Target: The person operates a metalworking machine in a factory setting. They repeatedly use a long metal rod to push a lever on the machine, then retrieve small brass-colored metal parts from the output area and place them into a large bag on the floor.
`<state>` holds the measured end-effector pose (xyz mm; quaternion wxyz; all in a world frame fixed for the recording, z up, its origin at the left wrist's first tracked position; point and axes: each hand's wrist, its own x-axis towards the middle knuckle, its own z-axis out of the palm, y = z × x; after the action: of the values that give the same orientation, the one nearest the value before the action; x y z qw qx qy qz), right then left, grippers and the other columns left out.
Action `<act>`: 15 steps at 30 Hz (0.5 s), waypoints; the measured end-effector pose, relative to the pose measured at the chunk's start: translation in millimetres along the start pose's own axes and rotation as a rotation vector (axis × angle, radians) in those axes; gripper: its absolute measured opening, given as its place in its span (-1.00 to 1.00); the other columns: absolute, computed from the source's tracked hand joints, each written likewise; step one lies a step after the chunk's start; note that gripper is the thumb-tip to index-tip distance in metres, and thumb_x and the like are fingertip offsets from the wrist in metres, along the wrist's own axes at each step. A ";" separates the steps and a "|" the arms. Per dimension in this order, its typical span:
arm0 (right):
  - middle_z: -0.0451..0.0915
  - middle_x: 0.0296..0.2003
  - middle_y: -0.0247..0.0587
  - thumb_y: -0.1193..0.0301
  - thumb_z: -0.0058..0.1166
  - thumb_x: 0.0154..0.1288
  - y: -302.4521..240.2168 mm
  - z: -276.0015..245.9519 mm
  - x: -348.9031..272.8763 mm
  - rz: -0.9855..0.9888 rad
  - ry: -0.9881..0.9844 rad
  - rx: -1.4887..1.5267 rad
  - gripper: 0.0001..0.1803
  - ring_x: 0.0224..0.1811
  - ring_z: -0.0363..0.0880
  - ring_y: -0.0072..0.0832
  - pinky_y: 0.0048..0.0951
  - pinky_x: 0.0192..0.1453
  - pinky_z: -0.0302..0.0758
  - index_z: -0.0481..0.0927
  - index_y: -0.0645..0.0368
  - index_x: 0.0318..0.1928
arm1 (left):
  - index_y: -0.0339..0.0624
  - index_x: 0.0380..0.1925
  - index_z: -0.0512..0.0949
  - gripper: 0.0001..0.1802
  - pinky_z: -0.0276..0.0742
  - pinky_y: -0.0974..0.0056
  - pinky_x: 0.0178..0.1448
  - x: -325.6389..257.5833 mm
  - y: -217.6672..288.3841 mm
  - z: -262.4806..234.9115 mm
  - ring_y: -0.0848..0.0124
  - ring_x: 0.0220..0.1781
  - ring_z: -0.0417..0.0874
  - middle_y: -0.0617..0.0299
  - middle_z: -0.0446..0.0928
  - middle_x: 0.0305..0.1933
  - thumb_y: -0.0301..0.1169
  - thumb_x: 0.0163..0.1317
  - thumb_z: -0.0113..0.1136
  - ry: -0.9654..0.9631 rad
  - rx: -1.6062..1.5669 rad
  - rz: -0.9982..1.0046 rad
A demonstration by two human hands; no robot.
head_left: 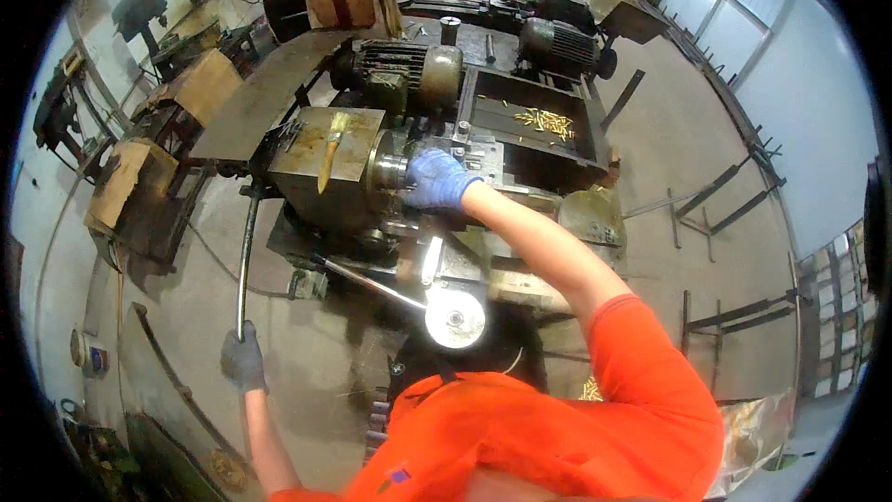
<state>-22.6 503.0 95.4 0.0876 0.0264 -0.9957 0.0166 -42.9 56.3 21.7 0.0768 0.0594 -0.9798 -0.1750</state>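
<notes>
The chuck (388, 170), a round steel drum on the front of the grey machine head (321, 153), sits in the middle of the lathe. The right hand (435, 179), in a blue glove, rests against the chuck's face, fingers curled toward whatever sits in its mouth; whether they are closed on a part cannot be told, since the glove hides it. The left hand (243, 361), in a dark glove, is well apart from it, low on the left, its fingers wrapped shut around the lower end of a long lever (247, 260) that runs up to the side of the machine head.

To do this well, it seems wise to keep the lever hand steady while the other hand is at the chuck, and to keep the glove clear of anything that could turn.

A yellow brush (332, 151) lies on top of the machine head. Behind the chuck an open tray (492, 107) holds a scatter of small brass pieces (546, 121), and two motors (409, 70) stand beyond it. Near the person's chest a shiny handwheel (454, 319) sticks out from the lathe, with a thin rod (367, 281) running to it. The floor (669, 149) around is bare concrete.
</notes>
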 end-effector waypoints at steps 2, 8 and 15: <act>0.56 -0.55 0.10 0.00 0.05 -0.05 0.5 1.6 -1.3 -0.031 0.023 -0.004 -0.51 -0.44 0.58 -0.05 -0.20 -0.27 0.53 0.61 0.26 -0.56 | -0.22 -0.44 0.53 -0.51 0.42 -0.01 -0.27 5.4 -7.1 7.7 -0.02 -0.32 0.57 -0.05 0.56 -0.36 0.05 0.14 0.01 0.006 0.043 0.000; 0.59 -0.42 0.09 0.02 0.06 0.02 -10.7 -18.3 -26.6 0.019 -0.001 0.034 -0.51 -0.28 0.57 -0.08 -0.23 -0.15 0.49 0.61 0.28 -0.55 | -0.24 -0.35 0.55 -0.62 0.47 0.02 -0.15 -3.4 -9.8 -8.8 -0.01 -0.29 0.57 -0.07 0.55 -0.33 -0.11 0.11 0.12 0.018 0.065 0.131; 0.58 -0.14 -0.08 0.36 0.29 -0.10 -55.2 -32.8 -166.3 -0.179 0.517 0.552 -0.72 -0.11 0.56 -0.15 -0.25 0.01 0.49 0.64 0.16 -0.30 | -0.28 -0.15 0.58 -0.72 0.46 0.34 -0.22 -60.2 112.1 -67.8 0.44 -0.34 0.58 0.16 0.61 -0.41 -0.37 0.18 0.10 -0.618 -0.799 0.619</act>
<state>149.6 457.5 100.1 0.3265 0.1308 -0.8926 0.2822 17.8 146.8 116.2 -0.1484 -0.3165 -0.7867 -0.5088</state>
